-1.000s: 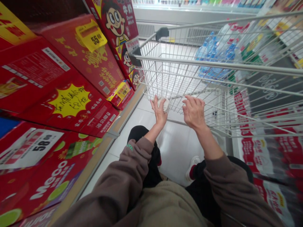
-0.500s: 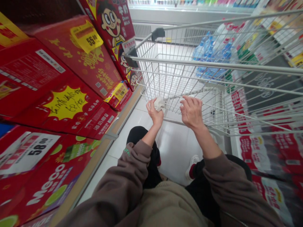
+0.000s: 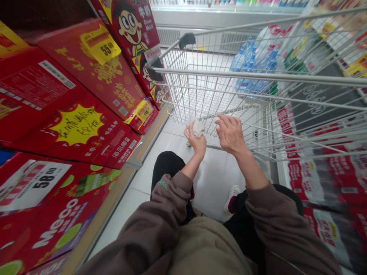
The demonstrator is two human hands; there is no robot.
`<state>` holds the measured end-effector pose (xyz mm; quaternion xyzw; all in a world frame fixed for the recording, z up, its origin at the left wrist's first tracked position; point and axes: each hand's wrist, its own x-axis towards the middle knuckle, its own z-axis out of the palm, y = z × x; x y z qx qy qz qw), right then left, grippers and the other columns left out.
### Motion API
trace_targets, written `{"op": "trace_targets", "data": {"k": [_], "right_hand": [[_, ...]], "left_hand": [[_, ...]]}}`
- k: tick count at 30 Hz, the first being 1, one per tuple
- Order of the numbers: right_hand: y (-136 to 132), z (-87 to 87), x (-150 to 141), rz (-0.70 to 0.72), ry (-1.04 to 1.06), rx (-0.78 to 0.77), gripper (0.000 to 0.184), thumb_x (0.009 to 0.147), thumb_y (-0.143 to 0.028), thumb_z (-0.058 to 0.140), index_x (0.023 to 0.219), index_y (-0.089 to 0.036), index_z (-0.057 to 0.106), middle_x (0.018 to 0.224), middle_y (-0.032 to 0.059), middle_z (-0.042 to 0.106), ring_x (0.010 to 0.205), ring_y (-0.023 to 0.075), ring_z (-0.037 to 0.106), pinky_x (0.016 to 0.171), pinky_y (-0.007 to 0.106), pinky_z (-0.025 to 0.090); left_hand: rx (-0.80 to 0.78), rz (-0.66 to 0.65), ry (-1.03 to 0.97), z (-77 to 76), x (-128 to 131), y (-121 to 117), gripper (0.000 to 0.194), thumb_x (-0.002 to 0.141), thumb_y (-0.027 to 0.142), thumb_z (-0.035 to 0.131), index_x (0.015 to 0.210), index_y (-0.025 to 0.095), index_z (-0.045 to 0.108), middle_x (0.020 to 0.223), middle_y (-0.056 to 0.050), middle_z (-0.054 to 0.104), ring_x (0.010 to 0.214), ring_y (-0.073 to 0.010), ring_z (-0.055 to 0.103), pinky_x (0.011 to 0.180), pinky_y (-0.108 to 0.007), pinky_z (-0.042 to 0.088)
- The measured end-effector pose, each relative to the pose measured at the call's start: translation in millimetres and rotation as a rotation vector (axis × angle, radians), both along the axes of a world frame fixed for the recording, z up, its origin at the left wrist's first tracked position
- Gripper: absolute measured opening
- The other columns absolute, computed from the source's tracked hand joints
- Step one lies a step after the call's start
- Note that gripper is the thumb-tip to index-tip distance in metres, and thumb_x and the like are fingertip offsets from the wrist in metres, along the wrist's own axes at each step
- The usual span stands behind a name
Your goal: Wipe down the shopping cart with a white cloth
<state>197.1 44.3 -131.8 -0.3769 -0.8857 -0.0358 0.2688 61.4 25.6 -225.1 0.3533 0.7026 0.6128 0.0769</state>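
My left hand (image 3: 196, 141) is closed around a crumpled white tissue (image 3: 198, 128), which bulges out beyond the fingers. It is in front of the lower edge of a light grey wire shopping cart (image 3: 206, 71). To its right, my right hand (image 3: 231, 135) has its fingers apart and slightly bent, with nothing visible in it. Its fingertips are close to the cart's lower wires; whether they touch them I cannot tell. The cart basket lies across the view, its bars running to the right.
Red cartons (image 3: 86, 88) with yellow price signs are stacked at the left, above a shelf edge (image 3: 134, 164). Blue-tinted bottles (image 3: 248, 57) stand beyond the cart. Wrapped red-and-white packs (image 3: 309, 175) are stacked at the right. Pale tiled floor (image 3: 212, 172) shows below my hands.
My left hand has moved right with the tissue, closer to my right hand. The cart, the shelves and my right hand appear shifted slightly left in the view.
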Motion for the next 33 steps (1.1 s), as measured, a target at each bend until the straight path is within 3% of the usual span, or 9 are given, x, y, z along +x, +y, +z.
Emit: {"op": "trace_targets", "data": {"k": [4,10,12,16,18,21,23,30,33], "right_hand": [[2.8,5.2,16.0,0.108,0.048,-0.010,0.051,0.106,-0.042,0.021,0.126,-0.017,0.062,0.147,0.0120,0.059,0.135,0.0265,0.051,0.110,0.044,0.036],[2.6,13.9,51.2,0.127,0.155,0.096,0.059,0.105,-0.050,0.014,0.119,-0.023,0.064,0.128,0.0092,0.070,0.115,0.0265,0.062,0.100,0.047,0.041],[2.1,14.6,59.8,0.109,0.168,0.126,0.059,0.105,-0.050,0.013,0.117,-0.023,0.065,0.123,0.0088,0.072,0.111,0.0263,0.063,0.097,0.047,0.041],[2.5,13.6,74.1,0.086,0.167,0.183,0.055,0.106,-0.047,0.016,0.111,-0.022,0.065,0.114,0.0084,0.074,0.101,0.0251,0.065,0.093,0.045,0.041],[2.8,13.3,82.5,0.058,0.178,0.196,0.054,0.106,-0.046,0.016,0.110,-0.022,0.065,0.112,0.0077,0.075,0.100,0.0249,0.065,0.093,0.045,0.041],[3.3,13.3,97.3,-0.009,0.215,0.198,0.056,0.105,-0.048,0.015,0.110,-0.024,0.065,0.110,0.0077,0.074,0.102,0.0255,0.064,0.094,0.046,0.040],[4.2,13.0,106.9,-0.044,0.237,0.197,0.056,0.105,-0.048,0.014,0.109,-0.025,0.065,0.110,0.0082,0.074,0.103,0.0260,0.064,0.094,0.046,0.041],[6.3,14.1,128.3,-0.094,0.227,0.235,0.054,0.105,-0.045,0.016,0.102,-0.024,0.067,0.098,0.0082,0.074,0.091,0.0235,0.064,0.090,0.044,0.043],[3.2,16.6,134.7,-0.077,0.230,0.276,0.053,0.106,-0.042,0.017,0.101,-0.022,0.067,0.095,0.0085,0.075,0.089,0.0223,0.064,0.086,0.041,0.043]], "left_hand": [[-0.026,-0.251,0.041,-13.5,37.0,-10.7,0.046,0.076,-0.001,0.060,0.113,0.025,0.067,0.112,-0.008,0.063,0.116,-0.0242,0.058,0.106,-0.039,0.050],[0.020,0.005,0.033,-13.9,53.0,-12.4,0.054,0.075,-0.002,0.060,0.124,0.021,0.064,0.128,-0.013,0.053,0.127,-0.0244,0.053,0.115,-0.039,0.044],[-0.005,-0.071,0.039,-15.0,59.7,-8.7,0.054,0.075,-0.003,0.058,0.122,0.022,0.065,0.127,-0.013,0.053,0.128,-0.0244,0.053,0.115,-0.039,0.043],[-0.056,-0.356,0.042,-23.2,80.7,-11.0,0.053,0.069,-0.008,0.058,0.113,0.021,0.070,0.115,-0.011,0.058,0.121,-0.0249,0.057,0.110,-0.038,0.048],[-0.047,-0.330,0.031,-24.8,86.4,-13.1,0.054,0.069,-0.007,0.058,0.114,0.021,0.069,0.116,-0.011,0.057,0.120,-0.0249,0.057,0.110,-0.038,0.048],[0.007,-0.145,0.016,-22.1,87.7,-9.7,0.053,0.073,-0.004,0.059,0.120,0.021,0.066,0.125,-0.014,0.052,0.123,-0.0247,0.054,0.113,-0.039,0.046],[0.028,-0.097,0.014,-20.7,90.7,-4.4,0.052,0.076,-0.002,0.060,0.123,0.021,0.064,0.130,-0.015,0.049,0.126,-0.0251,0.052,0.115,-0.040,0.044],[-0.001,-0.350,0.039,-29.6,127.2,-10.1,0.054,0.071,-0.007,0.057,0.116,0.021,0.067,0.121,-0.012,0.050,0.124,-0.0253,0.054,0.112,-0.039,0.046],[0.039,-0.292,0.042,-25.8,133.8,-14.7,0.055,0.073,-0.004,0.059,0.120,0.023,0.065,0.126,-0.012,0.048,0.125,-0.0247,0.053,0.114,-0.039,0.045]]}}
